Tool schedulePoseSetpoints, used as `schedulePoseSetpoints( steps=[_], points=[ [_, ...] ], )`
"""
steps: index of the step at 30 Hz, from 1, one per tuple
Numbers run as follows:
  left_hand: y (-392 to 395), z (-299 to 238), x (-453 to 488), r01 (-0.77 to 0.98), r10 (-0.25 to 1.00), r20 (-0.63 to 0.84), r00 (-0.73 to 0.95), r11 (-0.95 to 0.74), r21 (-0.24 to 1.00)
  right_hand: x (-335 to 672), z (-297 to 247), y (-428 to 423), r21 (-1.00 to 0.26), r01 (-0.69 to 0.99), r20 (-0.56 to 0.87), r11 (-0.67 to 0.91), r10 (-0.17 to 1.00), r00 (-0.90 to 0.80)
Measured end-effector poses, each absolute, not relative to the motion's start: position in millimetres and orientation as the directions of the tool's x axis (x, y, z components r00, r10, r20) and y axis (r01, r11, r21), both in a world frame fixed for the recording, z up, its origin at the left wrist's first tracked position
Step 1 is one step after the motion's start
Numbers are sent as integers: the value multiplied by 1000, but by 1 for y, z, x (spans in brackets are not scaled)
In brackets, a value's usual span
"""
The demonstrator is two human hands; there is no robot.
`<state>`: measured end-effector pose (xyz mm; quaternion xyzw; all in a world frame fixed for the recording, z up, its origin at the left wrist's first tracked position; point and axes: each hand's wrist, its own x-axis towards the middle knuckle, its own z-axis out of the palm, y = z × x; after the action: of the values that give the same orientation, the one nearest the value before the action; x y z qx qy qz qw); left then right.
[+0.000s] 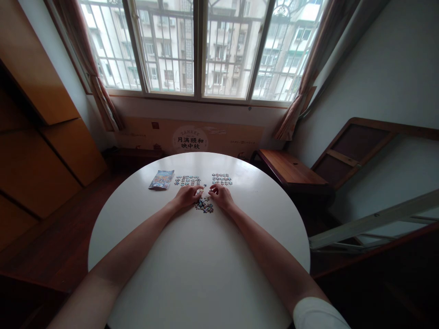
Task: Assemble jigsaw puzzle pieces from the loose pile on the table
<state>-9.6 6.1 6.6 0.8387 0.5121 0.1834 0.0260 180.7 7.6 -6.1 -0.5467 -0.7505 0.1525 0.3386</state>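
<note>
Both my forearms stretch out over a round white table (199,265). My left hand (187,196) and my right hand (222,195) rest side by side near its far half, fingers curled in a pinch; whatever they pinch is too small to make out. Between and just below them lies a small heap of loose jigsaw pieces (204,205). Beyond the hands, two groups of pieces are laid out in rows, one on the left (186,180) and one on the right (221,178).
A colourful puzzle bag (161,179) lies flat at the table's far left. A printed cardboard panel (190,138) leans under the window. A wooden bench (291,169) stands to the right, wooden cabinets (41,137) to the left.
</note>
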Motion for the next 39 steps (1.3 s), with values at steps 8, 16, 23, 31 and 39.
schedulePoseSetpoints(
  steps=[8, 16, 23, 31, 39],
  points=[
    [7, 4, -10, 855, 862, 306, 404, -475, 211, 182, -8, 10, -638, 677, 347, 368, 922, -174],
    [6, 4, -11, 793, 818, 384, 428, -544, 275, 175, -10, 15, -767, 435, 491, 472, 868, -75],
    [9, 0, -12, 757, 782, 456, 425, -583, 294, 173, -22, 25, -880, 131, 435, 456, 886, -159],
    [9, -1, -13, 755, 782, 473, 405, -578, 309, 172, -31, 30, -889, 103, 425, 446, 887, -180],
    [8, 0, -12, 757, 781, 484, 396, -576, 310, 172, -26, 26, -879, 132, 428, 458, 880, -205]
  ],
)
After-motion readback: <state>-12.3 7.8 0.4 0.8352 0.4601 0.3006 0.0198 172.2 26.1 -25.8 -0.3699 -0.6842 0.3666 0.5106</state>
